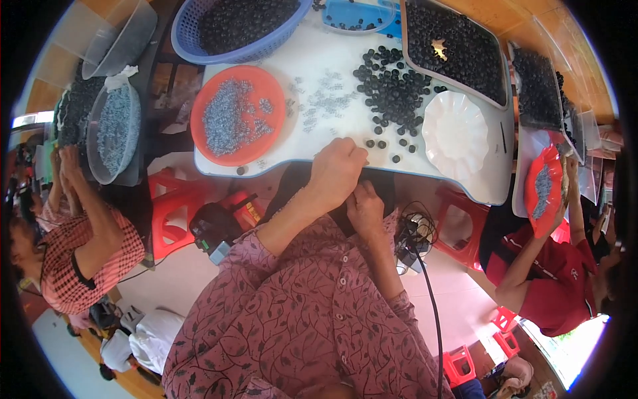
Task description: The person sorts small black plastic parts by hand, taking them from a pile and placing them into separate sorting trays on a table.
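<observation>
At the table's near edge, my left hand (pixel 337 171) is closed, its fingers curled in a pinch. Just below it and to the right, my right hand (pixel 366 207) is closed too, in front of my lap. Whatever lies between their fingertips is hidden. Many small black round caps (pixel 392 86) are spread on the white table (pixel 319 143) beyond my hands. Left of these lies a loose patch of small grey-blue pieces (pixel 327 100), too small to name. More such pieces fill part of a red plate (pixel 274 126). On the right sits a white fluted plate (pixel 456 136).
A blue basket (pixel 266 52) of black pieces stands at the back left. The tray (pixel 458 46) at the back right holds black caps and a gold-coloured piece (pixel 439 49). Co-workers sit on both sides. A black cable (pixel 435 319) hangs by my right side, near red stools (pixel 465 226).
</observation>
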The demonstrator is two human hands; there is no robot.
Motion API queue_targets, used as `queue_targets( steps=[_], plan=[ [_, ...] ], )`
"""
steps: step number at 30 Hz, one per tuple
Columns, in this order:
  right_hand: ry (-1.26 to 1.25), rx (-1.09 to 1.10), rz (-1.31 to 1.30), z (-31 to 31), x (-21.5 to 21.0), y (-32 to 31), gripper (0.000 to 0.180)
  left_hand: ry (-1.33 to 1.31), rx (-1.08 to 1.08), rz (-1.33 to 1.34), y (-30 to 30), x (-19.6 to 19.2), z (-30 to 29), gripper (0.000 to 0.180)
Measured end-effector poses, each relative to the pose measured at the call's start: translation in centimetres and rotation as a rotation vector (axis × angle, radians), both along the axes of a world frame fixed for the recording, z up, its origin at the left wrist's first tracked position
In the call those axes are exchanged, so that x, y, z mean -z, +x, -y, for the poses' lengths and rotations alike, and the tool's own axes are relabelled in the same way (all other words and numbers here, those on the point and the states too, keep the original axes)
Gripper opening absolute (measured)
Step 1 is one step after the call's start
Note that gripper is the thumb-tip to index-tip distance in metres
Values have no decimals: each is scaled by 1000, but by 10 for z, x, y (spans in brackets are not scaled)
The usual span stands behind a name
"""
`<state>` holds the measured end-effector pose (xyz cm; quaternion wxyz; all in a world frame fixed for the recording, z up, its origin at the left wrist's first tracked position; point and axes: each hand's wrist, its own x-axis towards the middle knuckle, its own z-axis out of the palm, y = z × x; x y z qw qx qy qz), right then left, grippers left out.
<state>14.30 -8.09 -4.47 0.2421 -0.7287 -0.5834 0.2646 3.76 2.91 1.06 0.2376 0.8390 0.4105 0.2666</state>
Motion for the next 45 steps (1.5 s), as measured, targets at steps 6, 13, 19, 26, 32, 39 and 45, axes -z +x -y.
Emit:
queue_targets(
  steps=[6,13,19,26,32,39,45],
  plan=[
    [238,14,-191,-2,-36,0,10,-663,-46,542,-8,-6,5,17],
    [409,205,-433,-9,-65,3,13,-1410,-62,1027,-14,-5,9,18],
    [449,273,-515,-14,-73,3,18,-1333,-58,989,-16,-5,18,18],
    [410,243,-482,-8,-69,0,17,-1357,-117,952,-21,-1,33,24],
    [417,155,-361,-8,-74,-4,15,-1373,-169,933,-28,0,42,25],
    [400,147,-322,-13,-66,-7,9,-274,-314,418,-52,-2,37,9],
    [361,128,-364,-11,-61,-8,9,22,-403,96,-64,-6,18,10]
  ],
)
